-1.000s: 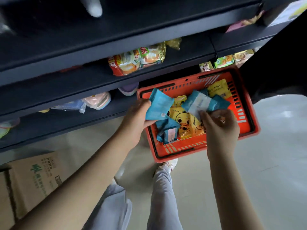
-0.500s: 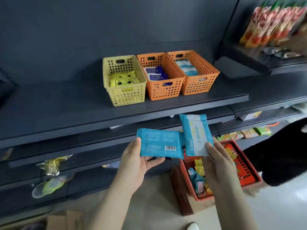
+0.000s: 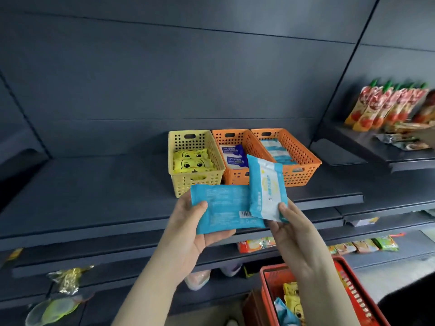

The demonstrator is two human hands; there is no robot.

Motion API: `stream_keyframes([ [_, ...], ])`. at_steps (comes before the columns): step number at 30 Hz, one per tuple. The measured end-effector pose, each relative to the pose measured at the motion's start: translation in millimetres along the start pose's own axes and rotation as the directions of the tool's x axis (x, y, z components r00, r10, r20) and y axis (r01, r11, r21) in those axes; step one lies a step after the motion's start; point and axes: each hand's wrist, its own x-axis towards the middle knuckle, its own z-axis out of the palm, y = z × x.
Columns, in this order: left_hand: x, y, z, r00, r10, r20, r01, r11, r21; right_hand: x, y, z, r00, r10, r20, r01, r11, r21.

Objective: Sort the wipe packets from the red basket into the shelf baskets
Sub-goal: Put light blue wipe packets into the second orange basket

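My left hand (image 3: pixel 193 228) grips a light blue wipe packet (image 3: pixel 223 211) lying flat, barcode side up. My right hand (image 3: pixel 296 236) pinches a second blue-and-white packet (image 3: pixel 267 188) held upright, in front of the shelf baskets. On the shelf stand a yellow basket (image 3: pixel 195 182) with yellow duck packets, a middle orange basket (image 3: pixel 231 178) with dark blue packets, and a right orange basket (image 3: pixel 299 162) with light blue packets. The red basket (image 3: pixel 353 295) sits low at the right, with yellow and blue packets in it.
The dark shelf (image 3: pixel 94 191) stretches left of the baskets. Red-and-orange pouches (image 3: pixel 386 104) stand on a shelf at the right. Snack packets (image 3: pixel 362 245) lie on a lower shelf, and gold and green wrapped items (image 3: pixel 68 278) at the lower left.
Both hands lifted a blue packet each out of the red basket and rose to shelf height. The view swung up from the basket to the three shelf baskets.
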Motion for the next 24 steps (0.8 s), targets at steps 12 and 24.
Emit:
stream_keyframes([
  [12,187.3,-9.6,79.3,0.998,0.015,0.055,-0.032,0.943,0.332,186.4,-75.1,-31.1,0.994,0.109,-0.029,-0.112,0.971,-0.211],
  [24,315.0,-33.0,110.3,0.990,0.080,-0.113,-0.045,0.958,0.284,304.8,-129.4,-96.1,0.892,-0.216,-0.396,0.073,0.935,-0.346],
])
